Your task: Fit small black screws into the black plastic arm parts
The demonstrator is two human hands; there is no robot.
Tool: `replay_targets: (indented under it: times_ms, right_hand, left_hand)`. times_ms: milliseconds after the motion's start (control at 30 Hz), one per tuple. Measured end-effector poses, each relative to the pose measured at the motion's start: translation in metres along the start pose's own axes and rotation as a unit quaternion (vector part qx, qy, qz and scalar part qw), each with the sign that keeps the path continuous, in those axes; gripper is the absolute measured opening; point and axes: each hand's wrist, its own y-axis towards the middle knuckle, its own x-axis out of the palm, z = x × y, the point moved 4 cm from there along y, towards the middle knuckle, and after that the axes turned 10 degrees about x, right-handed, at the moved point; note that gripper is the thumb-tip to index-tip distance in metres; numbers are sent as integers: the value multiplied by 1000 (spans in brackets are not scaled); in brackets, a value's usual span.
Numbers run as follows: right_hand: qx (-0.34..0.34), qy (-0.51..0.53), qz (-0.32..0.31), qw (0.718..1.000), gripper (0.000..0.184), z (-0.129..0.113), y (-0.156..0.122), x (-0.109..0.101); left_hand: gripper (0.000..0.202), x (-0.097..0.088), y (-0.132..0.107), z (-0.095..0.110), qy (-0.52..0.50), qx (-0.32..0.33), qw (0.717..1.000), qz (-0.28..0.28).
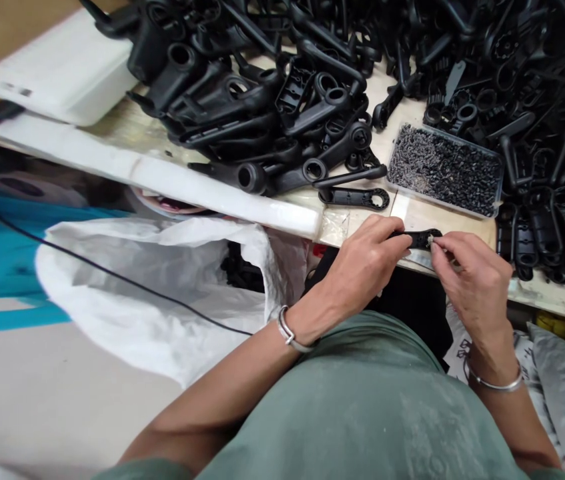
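Note:
My left hand (365,261) is closed around one end of a flat black plastic handle part (419,239) at the table's front edge. My right hand (472,277) pinches a small pale piece, too tiny to name, against the other end of that part. Both wrists wear metal bangles. Just beyond my hands lies another flat black part (353,197) with ring ends. A clear tray (496,200) of small black screws stands behind my right hand.
A big heap of black plastic handles (282,100) covers the table's far side and right. A white box (62,70) sits at the far left. A white woven sack (162,293) hangs open under the table edge, and a black cable (87,263) crosses it.

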Motion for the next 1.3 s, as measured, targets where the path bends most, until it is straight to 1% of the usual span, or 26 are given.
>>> replay_targets:
  times_ms: [233, 367, 433, 533, 600, 700, 933, 1100, 1233, 1300]
  right_hand:
    - [-56, -127, -9, 990, 16, -17, -1, 4]
    - [-42, -170, -32, 984, 22, -23, 1, 4]
    - [-24, -138, -65, 988, 21, -20, 4, 2]
    - [-5, -46, -121, 992, 17, -10, 10, -1]
    - [-1, -27, -131, 991, 16, -4, 14, -2]
    - [-8, -75, -114, 991, 17, -4, 15, -1]
    - [-42, -216, -93, 971, 21, -23, 14, 1]
    - [-47, -305, -123, 943, 23, -32, 15, 4]
    - [-36, -343, -143, 928, 22, -38, 16, 4]
    - [-28, -361, -166, 917, 23, -42, 19, 3]
  left_hand:
    - [19, 2, -1, -1, -11, -4, 1000, 7]
    - [20, 4, -1, -1, -23, -15, 1000, -1]
    - [19, 5, -2, -2, -26, -18, 1000, 0]
    - [16, 7, -2, -2, -33, -13, 999, 11]
    - [16, 8, -3, -3, -34, -6, 999, 20]
    - [17, 9, -4, -4, -30, -1, 999, 26]
    - [24, 9, -6, -6, -44, 8, 999, 25]
    - [23, 7, -7, -5, -38, 19, 998, 42]
    - [24, 5, -6, -5, -46, 33, 997, 59]
    - [24, 5, -5, -5, -52, 37, 996, 63]
